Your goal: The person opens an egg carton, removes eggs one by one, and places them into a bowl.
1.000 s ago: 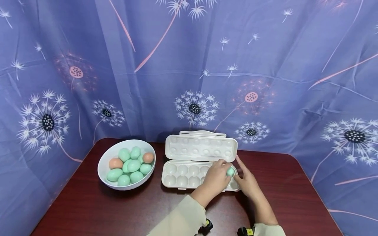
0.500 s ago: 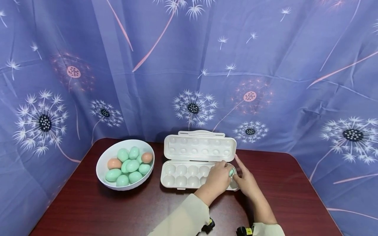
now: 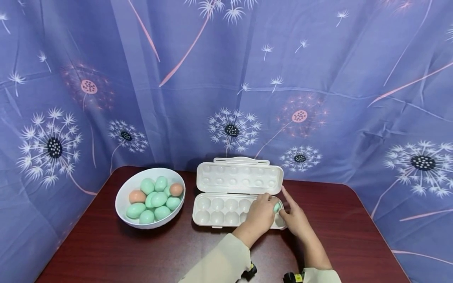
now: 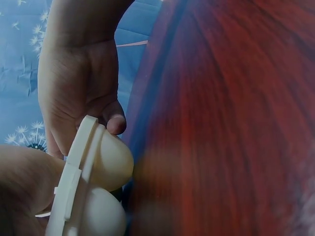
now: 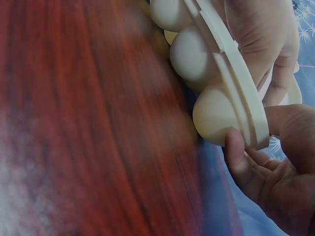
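A cream egg carton (image 3: pixel 194 214) lies on the table with its lid (image 3: pixel 240 174) raised at the back. My left hand (image 3: pixel 261 215) reaches over its right half, fingers on a mint-green egg (image 3: pixel 277 207) low in a back-row cup near the right end. That hand hides several cups; the cups seen to its left hold nothing. My right hand (image 3: pixel 297 221) is at the carton's right end, its index finger stretched towards the lid. In the right wrist view, the right hand (image 5: pixel 290 182) grips this end, one fingertip under the rounded cup (image 5: pixel 216 115).
A white bowl (image 3: pixel 122 214) of mint-green eggs (image 3: pixel 136 210) and two orange-brown eggs (image 3: pixel 137 196) stands left of the carton. The dark red table (image 3: pixel 141 255) ends at a blue dandelion-print curtain (image 3: pixel 198 98) behind and at both sides.
My left hand has shifted slightly right, and the egg under it now sits lower and shows less. The right hand stays at the carton's end. The view has shifted slightly.
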